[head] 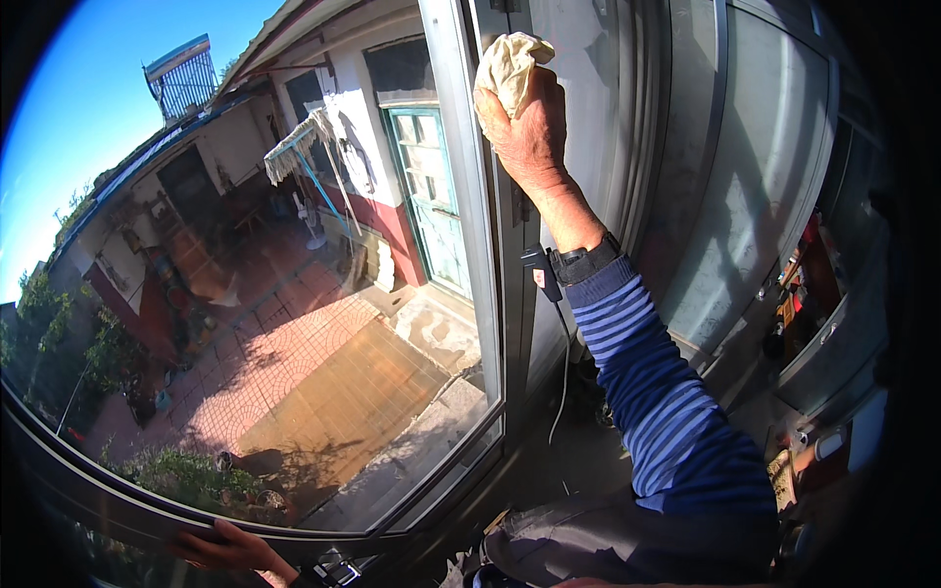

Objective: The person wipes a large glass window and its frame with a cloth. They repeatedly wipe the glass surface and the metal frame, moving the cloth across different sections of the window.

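Observation:
My right hand (535,136) grips a crumpled cream cloth (509,70). Hand and cloth are raised against the upright metal frame (481,198) along the right side of a large glass pane (309,353). A dark strap circles the wrist, and a small black device (542,272) on a cable is close below it. Low on the left, my left hand (228,547) lies on the dark lower rail (132,500) of the frame, its fingers spread and partly in shadow. A metal latch (338,569) sits just right of that hand.
Through the glass appear a tiled courtyard (294,367), a green door (426,191), a mop (294,147) and plants (176,478). On my right stand frosted panels (764,169) in metal frames and a cabinet with assorted items (798,287). The pale cable (564,382) hangs beside the frame.

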{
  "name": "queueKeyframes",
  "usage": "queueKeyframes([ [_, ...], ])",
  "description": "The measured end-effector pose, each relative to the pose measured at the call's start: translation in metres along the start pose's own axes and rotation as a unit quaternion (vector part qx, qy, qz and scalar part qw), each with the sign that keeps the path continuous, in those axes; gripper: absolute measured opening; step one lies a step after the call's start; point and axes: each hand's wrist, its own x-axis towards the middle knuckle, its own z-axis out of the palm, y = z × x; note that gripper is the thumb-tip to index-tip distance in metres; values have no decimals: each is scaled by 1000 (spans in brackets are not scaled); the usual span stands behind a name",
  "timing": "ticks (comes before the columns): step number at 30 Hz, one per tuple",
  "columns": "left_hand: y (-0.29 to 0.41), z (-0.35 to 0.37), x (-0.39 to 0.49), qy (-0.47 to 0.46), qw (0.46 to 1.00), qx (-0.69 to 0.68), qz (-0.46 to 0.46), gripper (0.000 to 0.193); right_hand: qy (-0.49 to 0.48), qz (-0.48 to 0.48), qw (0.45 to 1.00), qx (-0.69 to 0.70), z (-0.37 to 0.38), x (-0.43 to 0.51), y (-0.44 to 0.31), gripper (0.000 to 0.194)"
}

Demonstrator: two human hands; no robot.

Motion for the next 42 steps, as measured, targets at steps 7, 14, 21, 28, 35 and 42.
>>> queueKeyframes([
  [7,-1,2,2,1,1000,3,-1,70,-58,107,987,105,-17,-64,-3,52],
  [14,-2,4,-1,6,1000,-1,-8,72,-61,2,997,-42,-31,-88,-4,61],
  [21,-1,5,0,12,1000,-10,-23,75,-78,31,996,-42,-43,-139,-7,59],
  [28,1,5,1,8,1000,-9,-19,73,-95,68,991,-61,-62,-247,-6,50],
  [35,2,3,7,4,999,-19,-27,73,-349,144,921,-100,-131,-382,3,53],
  [42,4,4,8,14,1000,-10,-8,73,-244,371,895,30,-155,-307,14,40],
])
